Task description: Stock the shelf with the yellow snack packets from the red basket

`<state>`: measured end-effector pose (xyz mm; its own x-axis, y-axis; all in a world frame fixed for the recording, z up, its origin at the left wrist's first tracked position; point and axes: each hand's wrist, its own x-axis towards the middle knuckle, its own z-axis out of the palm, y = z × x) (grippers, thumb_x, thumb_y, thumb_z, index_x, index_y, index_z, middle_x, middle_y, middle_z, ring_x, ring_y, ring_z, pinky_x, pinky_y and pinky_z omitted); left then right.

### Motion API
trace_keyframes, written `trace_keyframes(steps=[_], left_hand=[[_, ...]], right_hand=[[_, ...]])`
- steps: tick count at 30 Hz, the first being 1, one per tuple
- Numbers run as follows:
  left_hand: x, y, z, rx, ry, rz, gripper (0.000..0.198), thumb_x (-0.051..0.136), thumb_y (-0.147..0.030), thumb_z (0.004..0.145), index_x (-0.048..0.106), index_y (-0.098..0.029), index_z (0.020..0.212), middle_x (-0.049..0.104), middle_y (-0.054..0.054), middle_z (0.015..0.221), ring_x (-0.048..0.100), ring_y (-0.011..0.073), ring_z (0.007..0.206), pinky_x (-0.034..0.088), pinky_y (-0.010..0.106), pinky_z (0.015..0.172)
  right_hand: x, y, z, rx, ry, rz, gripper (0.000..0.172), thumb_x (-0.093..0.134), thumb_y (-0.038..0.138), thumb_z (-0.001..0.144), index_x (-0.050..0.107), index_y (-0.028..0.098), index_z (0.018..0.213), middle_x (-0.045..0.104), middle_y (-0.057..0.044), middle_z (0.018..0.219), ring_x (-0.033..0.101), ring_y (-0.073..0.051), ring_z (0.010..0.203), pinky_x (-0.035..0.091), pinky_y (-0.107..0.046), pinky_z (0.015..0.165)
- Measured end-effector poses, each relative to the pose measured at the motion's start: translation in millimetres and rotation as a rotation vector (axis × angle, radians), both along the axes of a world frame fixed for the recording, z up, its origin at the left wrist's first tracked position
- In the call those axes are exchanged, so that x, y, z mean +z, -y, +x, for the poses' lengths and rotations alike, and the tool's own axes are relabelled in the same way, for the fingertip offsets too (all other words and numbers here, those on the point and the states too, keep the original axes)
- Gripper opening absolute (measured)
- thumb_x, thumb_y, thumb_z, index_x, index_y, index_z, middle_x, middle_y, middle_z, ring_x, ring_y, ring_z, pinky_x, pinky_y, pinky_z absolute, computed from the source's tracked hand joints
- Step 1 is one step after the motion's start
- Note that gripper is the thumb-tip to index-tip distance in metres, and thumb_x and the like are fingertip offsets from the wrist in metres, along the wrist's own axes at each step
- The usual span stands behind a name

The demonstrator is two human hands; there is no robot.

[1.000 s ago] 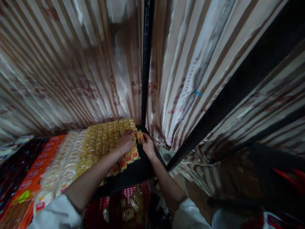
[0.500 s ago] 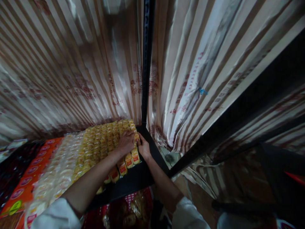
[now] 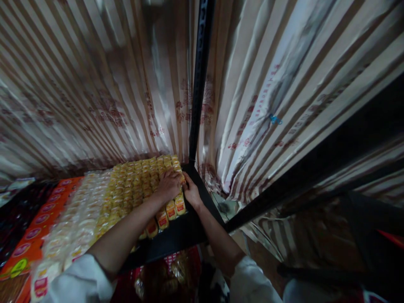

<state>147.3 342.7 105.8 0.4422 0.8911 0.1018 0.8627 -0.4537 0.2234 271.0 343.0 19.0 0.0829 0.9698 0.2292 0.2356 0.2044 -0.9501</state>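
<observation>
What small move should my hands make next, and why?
Probably a gentle leftward press with the right hand: its fingers are at the right edge of the yellow packets, the left hand lies over them, and bare black shelf borders that edge.

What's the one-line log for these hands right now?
left hand: on yellow packets | right hand: at rightmost row's outer side | yellow packets: rows on black shelf | pale packets: left of yellow

I can make out a loose, whitish left sleeve (image 3: 83, 277), plain and creased, ending around the elbow; the right sleeve (image 3: 252, 280) matches it, softly rumpled in this dim light. The slim forearms (image 3: 132, 229) are bare, like the left hand (image 3: 170, 185) and right hand (image 3: 191, 191).
</observation>
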Motion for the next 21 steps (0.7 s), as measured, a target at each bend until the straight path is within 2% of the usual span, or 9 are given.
trace_keyframes(steps=[4, 8, 10, 12, 14, 17, 19, 21], left_hand=[[0.1, 1, 1, 0.004, 0.026, 0.011, 0.037, 0.039, -0.02, 0.087, 0.058, -0.018, 0.118, 0.056, 0.005, 0.13, 0.032, 0.0262, 0.133, 0.026, 0.046, 0.11], [1.4, 6, 4, 0.01, 0.076, 0.035, 0.036, 0.041, -0.021, 0.086, 0.059, -0.016, 0.118, 0.046, 0.008, 0.139, 0.027, 0.0267, 0.136, 0.023, 0.048, 0.111], [5.9, 12, 6, 0.009, 0.134, 0.059, 0.034, 0.042, -0.018, 0.085, 0.061, -0.015, 0.114, 0.046, 0.009, 0.139, 0.025, 0.0257, 0.137, 0.024, 0.047, 0.111], [13.4, 26, 8, -0.002, 0.223, 0.08, 0.033, 0.042, -0.014, 0.084, 0.062, -0.014, 0.109, 0.051, 0.009, 0.133, 0.028, 0.0229, 0.135, 0.026, 0.041, 0.112], [21.0, 51, 9, -0.019, 0.346, 0.068, 0.033, 0.04, -0.011, 0.083, 0.062, -0.014, 0.108, 0.057, 0.009, 0.125, 0.04, 0.0198, 0.127, 0.032, 0.036, 0.109], [23.0, 110, 6, -0.089, 0.55, -0.031, 0.035, 0.035, -0.011, 0.085, 0.061, -0.016, 0.107, 0.063, 0.008, 0.11, 0.055, 0.0159, 0.107, 0.043, 0.03, 0.097], [12.9, 158, -1, -0.136, 0.629, -0.148, 0.031, 0.036, -0.014, 0.086, 0.062, -0.019, 0.103, 0.065, 0.006, 0.1, 0.058, 0.0152, 0.098, 0.046, 0.028, 0.09], [-8.3, 208, -13, -0.104, 0.651, -0.281, 0.03, 0.036, -0.014, 0.086, 0.064, -0.019, 0.097, 0.066, 0.006, 0.094, 0.06, 0.0149, 0.091, 0.048, 0.027, 0.084]], right_hand=[[0.4, 1, 3, 0.024, -0.067, -0.057, 0.052, 0.047, 0.03, 0.085, 0.041, 0.022, 0.136, 0.046, -0.003, 0.139, 0.042, -0.017, 0.128, 0.028, -0.036, 0.111], [4.6, 3, 6, 0.029, -0.086, -0.069, 0.054, 0.049, 0.032, 0.084, 0.04, 0.021, 0.136, 0.046, -0.004, 0.139, 0.042, -0.018, 0.128, 0.028, -0.037, 0.111], [8.3, 5, 7, 0.008, -0.08, -0.08, 0.055, 0.049, 0.032, 0.083, 0.04, 0.02, 0.136, 0.044, -0.005, 0.141, 0.041, -0.018, 0.129, 0.028, -0.037, 0.111], [13.8, 10, 8, -0.053, -0.081, -0.079, 0.052, 0.048, 0.03, 0.083, 0.043, 0.019, 0.133, 0.045, -0.006, 0.139, 0.041, -0.018, 0.128, 0.028, -0.037, 0.111], [21.2, 23, 8, -0.151, -0.119, -0.051, 0.047, 0.047, 0.029, 0.082, 0.048, 0.017, 0.128, 0.049, -0.009, 0.135, 0.045, -0.019, 0.125, 0.031, -0.038, 0.109], [33.9, 61, 4, -0.267, -0.233, 0.03, 0.042, 0.046, 0.033, 0.082, 0.052, 0.014, 0.12, 0.056, -0.012, 0.125, 0.053, -0.019, 0.114, 0.041, -0.037, 0.1], [40.7, 100, 0, -0.288, -0.28, 0.06, 0.038, 0.045, 0.036, 0.085, 0.052, 0.016, 0.117, 0.061, -0.011, 0.115, 0.058, -0.018, 0.103, 0.047, -0.034, 0.088], [42.0, 145, -5, -0.275, -0.249, 0.014, 0.031, 0.045, 0.038, 0.086, 0.057, 0.018, 0.106, 0.066, -0.007, 0.096, 0.062, -0.017, 0.088, 0.05, -0.03, 0.075]])
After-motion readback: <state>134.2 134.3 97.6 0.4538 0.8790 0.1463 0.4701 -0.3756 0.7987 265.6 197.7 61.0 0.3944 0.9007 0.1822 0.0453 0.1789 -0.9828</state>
